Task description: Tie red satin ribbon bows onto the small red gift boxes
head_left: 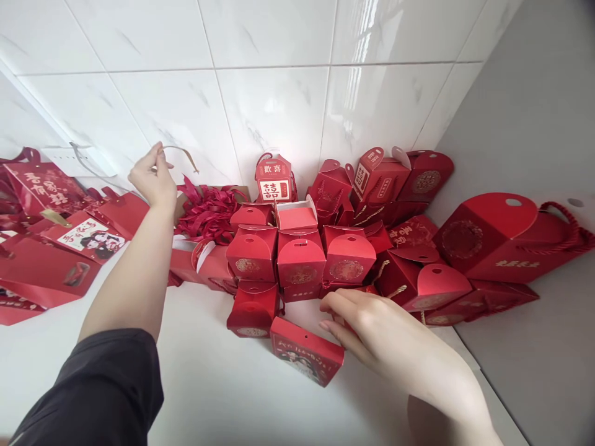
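Left hand (152,178): I pinch one gold strip (188,156) between fingertips
Right hand (367,322): I hold it part-open beside one printed box (307,352)
Ribbon pile (207,212): I count one

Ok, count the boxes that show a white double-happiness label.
2 that I can see: the back-centre box, facing forward, and the tilted box to its right. Others may be hidden or turned away.

Left grip (155,176) raised, pinched closed, right grip (365,325) lower, loosely parted
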A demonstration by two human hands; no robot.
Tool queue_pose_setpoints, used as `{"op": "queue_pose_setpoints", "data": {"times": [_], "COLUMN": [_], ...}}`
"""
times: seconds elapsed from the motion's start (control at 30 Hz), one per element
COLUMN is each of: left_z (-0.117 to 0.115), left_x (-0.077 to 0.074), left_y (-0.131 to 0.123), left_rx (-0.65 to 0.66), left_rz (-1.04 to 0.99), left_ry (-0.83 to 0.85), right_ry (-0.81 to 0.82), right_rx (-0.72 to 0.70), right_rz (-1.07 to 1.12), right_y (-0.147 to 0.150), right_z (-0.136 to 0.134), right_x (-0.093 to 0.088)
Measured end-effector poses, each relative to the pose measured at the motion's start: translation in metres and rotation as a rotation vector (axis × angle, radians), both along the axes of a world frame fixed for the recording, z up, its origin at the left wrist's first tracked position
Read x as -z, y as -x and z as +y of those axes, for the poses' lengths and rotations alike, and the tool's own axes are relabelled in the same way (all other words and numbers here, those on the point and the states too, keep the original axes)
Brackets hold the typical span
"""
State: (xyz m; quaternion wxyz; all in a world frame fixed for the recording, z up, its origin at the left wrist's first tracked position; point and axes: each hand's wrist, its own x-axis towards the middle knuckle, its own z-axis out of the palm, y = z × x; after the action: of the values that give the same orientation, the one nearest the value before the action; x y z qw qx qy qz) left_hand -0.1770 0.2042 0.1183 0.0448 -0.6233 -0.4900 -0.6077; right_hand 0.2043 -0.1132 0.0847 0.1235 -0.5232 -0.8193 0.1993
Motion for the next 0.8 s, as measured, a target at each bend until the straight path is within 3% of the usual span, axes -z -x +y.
{"op": "queue_pose_setpoints", "data": {"times": [0.07,0.2,0.3,0.4,0.5,0.57,0.7,0.8], "left_z": [-0.027,-0.108,-0.169,-0.207,-0.219,-0.219,-0.220,-0.228], "left_x": [-0.010,-0.008,0.010,0.032,0.047,0.053,0.055,0.052], "left_y": [-0.014,-0.063,-0.102,-0.131,-0.145,-0.148,-0.146,-0.145], "left_rx": [0.038,0.409,0.634,0.768,0.753,0.688,0.547,0.559], "left_rz": [-0.104,-0.188,-0.125,-0.043,-0.054,-0.119,-0.155,-0.161], "left_ry": [-0.212,-0.342,-0.213,-0.053,0.064,0.125,0.281,0.485], "right_ry": [-0.019,-0.087,-0.043,0.204,0.479,0.525,0.402,0.201], "right_rx": [0.006,0.035,0.063,-0.103,-0.280,-0.299,-0.184,-0.029], "right_rz": [0.088,0.493,0.784,1.019,1.141,1.151,1.163,1.203], "right_y": [-0.001,0.002,0.009,0.017,0.020,0.019,0.013,0.013], "right_z": [0.001,0.009,0.017,0.023,0.026,0.026,0.027,0.031], "right_x": [-0.002,-0.002,0.003,0.011,0.018,0.020,0.022,0.025]}}
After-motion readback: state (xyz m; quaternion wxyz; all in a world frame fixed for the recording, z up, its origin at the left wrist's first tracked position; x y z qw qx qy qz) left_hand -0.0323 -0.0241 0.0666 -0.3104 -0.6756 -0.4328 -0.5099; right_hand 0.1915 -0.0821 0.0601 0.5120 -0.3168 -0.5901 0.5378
